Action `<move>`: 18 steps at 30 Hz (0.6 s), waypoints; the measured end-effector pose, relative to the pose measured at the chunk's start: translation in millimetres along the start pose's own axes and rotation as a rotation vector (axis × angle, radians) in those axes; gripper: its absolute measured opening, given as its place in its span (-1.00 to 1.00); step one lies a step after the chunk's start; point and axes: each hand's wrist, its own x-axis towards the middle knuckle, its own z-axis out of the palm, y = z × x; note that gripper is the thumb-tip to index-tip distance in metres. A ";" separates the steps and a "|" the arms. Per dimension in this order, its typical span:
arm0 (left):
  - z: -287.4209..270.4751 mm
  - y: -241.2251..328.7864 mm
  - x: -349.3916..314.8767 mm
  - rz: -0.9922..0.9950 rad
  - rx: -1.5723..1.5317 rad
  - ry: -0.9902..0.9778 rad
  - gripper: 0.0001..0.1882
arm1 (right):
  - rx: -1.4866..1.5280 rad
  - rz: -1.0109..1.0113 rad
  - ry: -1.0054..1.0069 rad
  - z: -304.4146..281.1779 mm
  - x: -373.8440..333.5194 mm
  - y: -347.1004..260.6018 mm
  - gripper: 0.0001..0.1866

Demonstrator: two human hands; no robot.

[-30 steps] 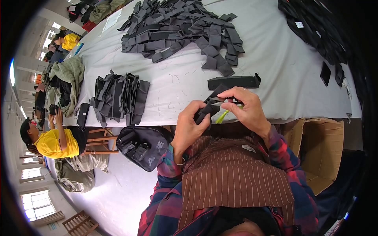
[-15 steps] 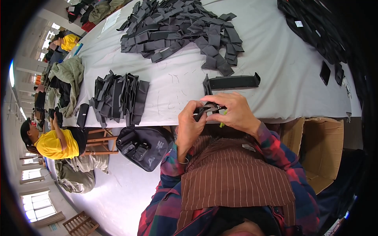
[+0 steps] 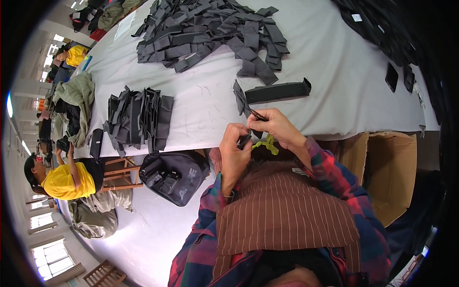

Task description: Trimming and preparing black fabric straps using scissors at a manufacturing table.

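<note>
My left hand is closed around the near end of a dark grey fabric strip, whose far part lies up over the table edge. Close beside it, my right hand is closed on a small pair of scissors, mostly covered by the fingers. A yellow-green ribbon dangles under the right hand. Just beyond the hands, another flat black strip lies on the white-covered table.
A big heap of grey strips lies at the back, a stacked bundle to the left. Dark bags and a phone are at the right. An open cardboard box stands below right, a black bag below left. A person in yellow works at left.
My hands have shifted: the right wrist has turned and the scissors now point away from the left hand's end of the strip. More of the yellow-green ribbon shows.
</note>
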 end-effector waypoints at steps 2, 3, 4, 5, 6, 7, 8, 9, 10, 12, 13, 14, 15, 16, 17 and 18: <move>1.0 1.9 0.5 0.028 0.045 0.016 -0.74 | -0.208 -0.033 0.079 -0.5 2.0 6.8 -0.90; 0.5 2.5 0.2 0.057 0.096 0.045 -0.72 | -0.205 -0.030 0.078 3.7 0.8 4.0 -0.90; 0.5 2.2 -0.2 0.054 0.097 0.042 -0.72 | -0.471 -0.112 0.173 9.5 -2.0 -1.7 -0.90; 0.7 1.4 -0.5 0.052 0.094 0.051 -0.72 | -0.736 -0.194 0.267 13.5 -3.1 -4.7 -0.90; 0.8 1.0 -1.4 0.052 0.093 0.061 -0.72 | -0.846 -0.422 0.358 15.8 -1.0 -0.7 -0.87; 1.5 0.6 -2.8 0.051 0.093 0.059 -0.72 | -0.844 -0.420 0.359 16.1 -0.2 -0.5 -0.87; 3.0 0.3 -4.2 0.028 0.085 0.083 -0.71 | -0.872 -0.450 0.435 16.1 0.8 -2.9 -0.86; 3.9 -0.4 -4.6 0.005 0.075 0.106 -0.71 | -0.901 -0.478 0.512 14.9 2.8 -4.1 -0.84; 3.9 -0.4 -4.9 0.004 0.073 0.102 -0.71 | -0.898 -0.437 0.548 8.1 3.9 -2.4 -0.82; 2.6 0.6 -5.1 -0.005 0.084 0.113 -0.69 | -0.869 -0.454 0.546 0.4 1.4 -8.5 -0.81; 0.0 0.8 -6.4 -0.010 0.089 0.119 -0.69 | -0.839 -0.478 0.532 0.4 -0.8 -14.6 -0.79; -2.5 0.9 -7.8 -0.030 0.083 0.126 -0.69 | -0.865 -0.454 0.461 2.1 -6.1 -24.2 -0.73; -2.2 0.2 -8.5 -0.048 0.070 0.128 -0.69 | -0.867 -0.451 0.460 1.7 -9.5 -26.6 -0.73; -1.1 -1.7 -10.2 -0.052 0.069 0.129 -0.69 | -0.907 -0.484 0.426 1.5 -12.1 -27.6 -0.74; 0.5 -4.6 -12.7 -0.112 0.015 0.139 -0.69 | -0.946 -0.516 0.391 1.0 -14.4 -26.9 -0.75; 2.2 -6.6 -14.0 -0.171 -0.041 0.145 -0.69 | -0.948 -0.512 0.393 -0.7 -17.4 -24.9 -0.75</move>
